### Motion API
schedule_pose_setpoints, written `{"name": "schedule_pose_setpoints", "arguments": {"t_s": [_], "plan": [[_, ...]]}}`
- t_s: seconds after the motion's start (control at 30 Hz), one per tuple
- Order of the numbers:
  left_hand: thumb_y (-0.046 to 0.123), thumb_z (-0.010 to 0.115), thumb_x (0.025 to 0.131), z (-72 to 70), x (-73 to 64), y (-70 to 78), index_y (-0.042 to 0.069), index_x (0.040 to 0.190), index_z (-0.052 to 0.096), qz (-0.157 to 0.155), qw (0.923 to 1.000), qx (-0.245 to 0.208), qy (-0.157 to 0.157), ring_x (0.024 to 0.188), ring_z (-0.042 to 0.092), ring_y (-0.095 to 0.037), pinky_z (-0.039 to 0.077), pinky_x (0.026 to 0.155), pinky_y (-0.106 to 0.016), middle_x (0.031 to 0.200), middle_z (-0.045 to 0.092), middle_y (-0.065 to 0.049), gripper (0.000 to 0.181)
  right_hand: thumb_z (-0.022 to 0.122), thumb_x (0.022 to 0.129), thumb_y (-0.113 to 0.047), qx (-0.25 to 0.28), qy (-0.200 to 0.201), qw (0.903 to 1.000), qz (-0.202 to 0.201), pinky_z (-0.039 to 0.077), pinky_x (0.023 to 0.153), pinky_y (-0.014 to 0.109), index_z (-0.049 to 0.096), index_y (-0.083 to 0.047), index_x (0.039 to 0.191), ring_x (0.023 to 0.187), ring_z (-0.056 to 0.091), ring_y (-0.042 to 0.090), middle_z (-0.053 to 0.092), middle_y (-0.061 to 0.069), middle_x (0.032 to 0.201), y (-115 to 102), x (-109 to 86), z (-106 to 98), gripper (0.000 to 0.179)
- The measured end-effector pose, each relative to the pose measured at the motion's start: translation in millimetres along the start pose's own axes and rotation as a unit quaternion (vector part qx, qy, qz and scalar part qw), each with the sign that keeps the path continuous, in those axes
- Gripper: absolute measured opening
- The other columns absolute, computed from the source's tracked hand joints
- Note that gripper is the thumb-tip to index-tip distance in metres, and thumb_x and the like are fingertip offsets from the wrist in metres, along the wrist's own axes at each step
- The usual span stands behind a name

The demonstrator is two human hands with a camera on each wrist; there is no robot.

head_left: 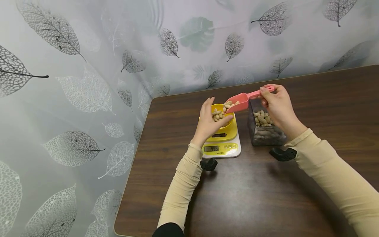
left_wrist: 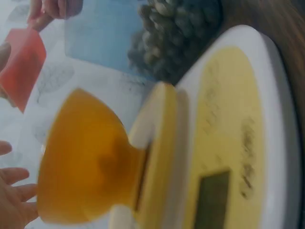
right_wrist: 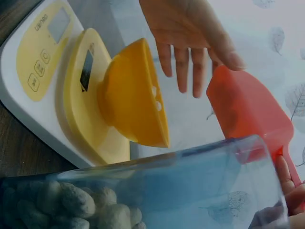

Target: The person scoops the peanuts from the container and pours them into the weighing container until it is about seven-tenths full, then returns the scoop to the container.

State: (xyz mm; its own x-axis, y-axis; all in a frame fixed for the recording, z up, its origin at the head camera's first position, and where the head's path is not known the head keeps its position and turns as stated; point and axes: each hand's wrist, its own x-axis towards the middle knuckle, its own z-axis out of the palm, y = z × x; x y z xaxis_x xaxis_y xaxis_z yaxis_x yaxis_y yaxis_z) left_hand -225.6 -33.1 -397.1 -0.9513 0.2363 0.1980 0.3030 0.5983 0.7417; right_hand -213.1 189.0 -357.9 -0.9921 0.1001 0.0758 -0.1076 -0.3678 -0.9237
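My right hand (head_left: 277, 102) pinches the handle of a pink scoop (head_left: 243, 100), which carries several peanuts (head_left: 229, 106) and tilts over a yellow bowl (head_left: 217, 107). More peanuts lie in the bowl. It stands on a yellow and white kitchen scale (head_left: 237, 149) whose display (head_left: 211, 148) seems to read 495. Beside the bowl my left hand (head_left: 206, 123) has its fingers extended and thumb spread. In the right wrist view the left hand (right_wrist: 183, 33) hovers above the bowl (right_wrist: 133, 95), its thumb close to the scoop (right_wrist: 252, 105); whether they touch I cannot tell.
To the right of the scale stands a clear grey container (head_left: 253, 131) with many unshelled peanuts (head_left: 263, 118), below my right wrist. Both rest on a dark wooden table (head_left: 165, 138). A leaf-patterned curtain (head_left: 189, 65) hangs along the back and left edges.
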Motion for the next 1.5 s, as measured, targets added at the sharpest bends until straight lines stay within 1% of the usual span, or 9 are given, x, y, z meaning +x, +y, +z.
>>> {"name": "schedule_pose_setpoints", "arguments": {"t_s": [0.13,0.3,0.5,0.6,0.77,0.93,1.0,1.2,1.5], "plan": [[0.053,0.069,0.076,-1.1,-6.3,-13.7,0.024,0.149,0.019,-0.025,0.9996,0.001,0.009,0.142,0.020,-0.022,0.031,0.111,-0.048,0.156,0.016,0.000,0.093,0.054,0.092,-0.025,-0.079,0.008,0.9968,0.014,0.032,0.057,0.017,0.036,-0.015,0.107,0.062,0.037,0.006,0.049,-0.004,0.087,5.5,0.7,2.0,0.025],[0.055,0.071,0.074,-0.8,-12.5,-24.8,0.022,0.149,0.017,-0.047,0.9989,0.007,-0.002,0.142,0.021,-0.025,0.031,0.110,-0.050,0.156,0.014,-0.005,0.098,0.052,0.093,-0.034,-0.199,0.015,0.9799,0.006,0.036,0.060,0.015,0.036,-0.018,0.113,0.066,0.040,0.004,0.048,-0.004,0.091,9.4,0.1,2.9,0.030],[0.053,0.073,0.072,1.9,-15.2,-30.9,0.017,0.149,0.017,-0.043,0.9988,0.017,-0.018,0.142,0.021,-0.028,0.032,0.110,-0.050,0.156,0.013,-0.008,0.102,0.051,0.093,-0.036,-0.280,0.014,0.9591,-0.042,0.036,0.057,0.019,0.037,-0.015,0.120,0.067,0.043,0.005,0.052,-0.009,0.085,10.8,-2.6,5.8,0.037],[0.051,0.075,0.071,3.8,-15.1,-32.0,0.017,0.149,0.017,-0.042,0.9988,0.014,-0.021,0.142,0.023,-0.029,0.033,0.109,-0.050,0.156,0.010,-0.008,0.103,0.051,0.093,-0.037,-0.294,0.012,0.9543,-0.052,0.036,0.057,0.019,0.037,-0.014,0.121,0.067,0.044,0.007,0.052,-0.009,0.083,11.4,-3.1,6.2,0.039],[0.049,0.076,0.071,6.9,-13.9,-31.7,0.018,0.149,0.016,-0.043,0.9988,0.011,-0.020,0.141,0.024,-0.031,0.034,0.109,-0.050,0.157,0.008,-0.008,0.103,0.053,0.093,-0.033,-0.262,0.012,0.9632,-0.059,0.035,0.055,0.018,0.038,-0.018,0.118,0.066,0.043,0.006,0.052,-0.010,0.085,11.7,-2.6,3.8,0.033],[0.047,0.076,0.071,8.4,-13.7,-30.3,0.017,0.149,0.018,-0.043,0.9989,0.013,-0.015,0.140,0.026,-0.031,0.034,0.109,-0.048,0.156,0.009,-0.009,0.102,0.056,0.092,-0.025,-0.161,0.013,0.9839,-0.076,0.029,0.048,0.018,0.041,-0.019,0.112,0.062,0.039,0.008,0.055,-0.007,0.081,12.5,-0.7,1.9,0.026],[0.046,0.076,0.072,8.5,-14.4,-30.4,0.017,0.149,0.018,-0.045,0.9988,0.016,-0.013,0.140,0.027,-0.031,0.035,0.109,-0.048,0.156,0.009,-0.009,0.101,0.057,0.091,-0.024,-0.131,0.013,0.9879,-0.081,0.031,0.051,0.017,0.042,-0.018,0.111,0.064,0.040,0.008,0.056,-0.006,0.082,13.8,0.4,1.9,0.025],[0.046,0.076,0.072,8.7,-15.4,-30.9,0.016,0.149,0.017,-0.046,0.9988,0.014,-0.012,0.140,0.027,-0.032,0.034,0.109,-0.049,0.156,0.008,-0.010,0.101,0.057,0.091,-0.023,-0.118,0.023,0.9889,-0.088,0.036,0.058,0.014,0.042,-0.018,0.111,0.068,0.042,0.008,0.054,-0.005,0.087,13.4,-0.7,2.2,0.025],[0.047,0.076,0.072,7.7,-15.7,-30.5,0.017,0.149,0.017,-0.050,0.9985,0.017,-0.015,0.140,0.026,-0.031,0.033,0.109,-0.049,0.156,0.008,-0.009,0.102,0.058,0.091,-0.021,-0.078,0.018,0.9929,-0.087,0.036,0.058,0.014,0.043,-0.016,0.112,0.065,0.040,0.007,0.053,-0.003,0.088,13.2,-1.2,2.6,0.026]]}}
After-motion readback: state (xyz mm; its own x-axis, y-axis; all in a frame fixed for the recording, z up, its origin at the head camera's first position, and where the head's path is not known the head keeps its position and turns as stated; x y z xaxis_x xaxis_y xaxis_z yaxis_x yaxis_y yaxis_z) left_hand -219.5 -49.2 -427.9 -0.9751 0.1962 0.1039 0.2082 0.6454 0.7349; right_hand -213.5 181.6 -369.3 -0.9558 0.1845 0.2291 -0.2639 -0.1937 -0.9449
